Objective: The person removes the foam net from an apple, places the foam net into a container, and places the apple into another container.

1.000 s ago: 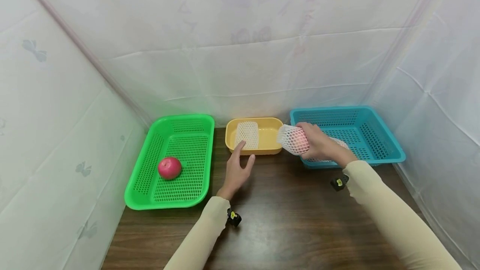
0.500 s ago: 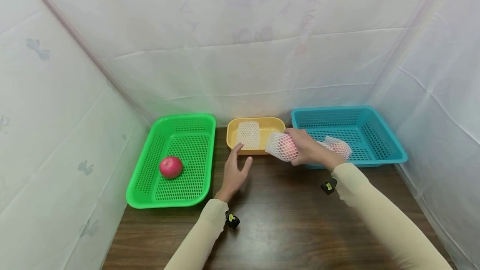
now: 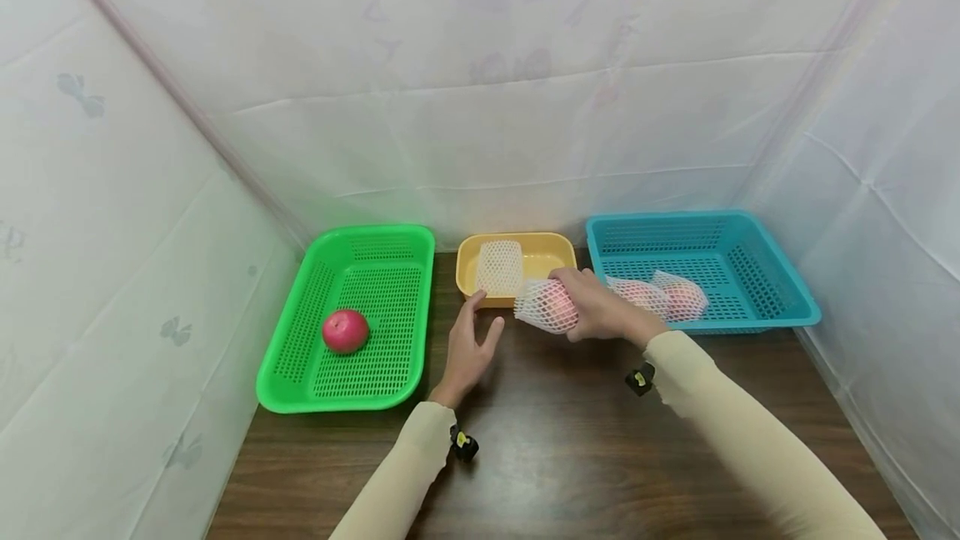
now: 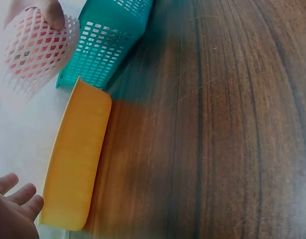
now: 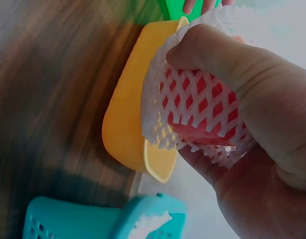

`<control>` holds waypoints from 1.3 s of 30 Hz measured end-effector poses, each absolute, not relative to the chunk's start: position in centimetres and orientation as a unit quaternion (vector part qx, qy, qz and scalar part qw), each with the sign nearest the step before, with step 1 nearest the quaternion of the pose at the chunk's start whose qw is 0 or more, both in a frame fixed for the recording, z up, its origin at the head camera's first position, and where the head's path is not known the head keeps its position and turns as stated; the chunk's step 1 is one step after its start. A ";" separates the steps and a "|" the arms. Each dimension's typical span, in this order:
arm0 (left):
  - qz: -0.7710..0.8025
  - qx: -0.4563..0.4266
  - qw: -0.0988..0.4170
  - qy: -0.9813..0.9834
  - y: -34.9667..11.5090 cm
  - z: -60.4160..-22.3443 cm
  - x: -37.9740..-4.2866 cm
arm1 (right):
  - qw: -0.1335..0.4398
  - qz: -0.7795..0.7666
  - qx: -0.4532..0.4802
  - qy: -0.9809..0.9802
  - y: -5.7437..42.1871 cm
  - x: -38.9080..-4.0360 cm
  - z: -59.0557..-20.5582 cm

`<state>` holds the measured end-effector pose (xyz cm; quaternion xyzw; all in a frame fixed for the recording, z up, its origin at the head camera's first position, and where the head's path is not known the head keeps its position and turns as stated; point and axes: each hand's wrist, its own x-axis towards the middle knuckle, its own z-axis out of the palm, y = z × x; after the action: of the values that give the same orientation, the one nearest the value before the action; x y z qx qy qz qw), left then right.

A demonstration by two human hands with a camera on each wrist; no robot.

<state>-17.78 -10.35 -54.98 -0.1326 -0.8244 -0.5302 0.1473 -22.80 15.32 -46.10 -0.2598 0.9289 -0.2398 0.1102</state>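
Note:
My right hand (image 3: 602, 307) grips a red apple in a white foam net (image 3: 549, 307), above the table just in front of the yellow tray (image 3: 517, 302). In the right wrist view the thumb presses on the netted apple (image 5: 203, 102), and red skin shows through the mesh. My left hand (image 3: 467, 350) holds nothing; its fingers and thumb are spread near the tray's front left corner. A flat white foam net (image 3: 500, 267) lies in the tray's left part. A bare red apple (image 3: 345, 331) sits in the green basket (image 3: 270, 357).
At the right stands a blue basket (image 3: 776, 273), with two netted apples (image 3: 684, 300) near its front left side; my right forearm passes close in front. White sheeting (image 3: 510, 140) walls the dark wooden table (image 3: 570, 440) at the back and both sides.
My right hand has carried the netted apple leftward from beside the blue basket to in front of the yellow tray. The netted apples in the basket are now more exposed. My left hand has barely moved.

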 end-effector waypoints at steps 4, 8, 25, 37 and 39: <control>-0.527 -0.124 0.139 -0.829 -10.5 -54.9 -17.5 | 0.114 -0.251 -0.268 0.923 14.8 -22.6 -46.5; -0.526 -0.120 0.131 -0.832 -10.7 -54.8 -17.3 | 0.123 -0.255 -0.268 0.921 14.2 -22.4 -46.9; -0.546 -0.103 0.099 -0.825 -10.9 -55.2 -16.7 | 0.134 -0.266 -0.270 0.916 12.4 -21.7 -49.3; -0.547 -0.108 0.118 -0.822 -11.2 -55.6 -16.4 | 0.136 -0.253 -0.281 0.916 11.2 -21.7 -51.4; -0.548 -0.108 0.120 -0.821 -11.3 -55.7 -16.4 | 0.136 -0.250 -0.287 0.915 11.1 -21.7 -51.8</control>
<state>-16.43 -11.25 -55.70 -0.1080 -0.8206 -0.5482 0.1197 -21.72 11.11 -51.80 -0.2868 0.9147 -0.2500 0.1361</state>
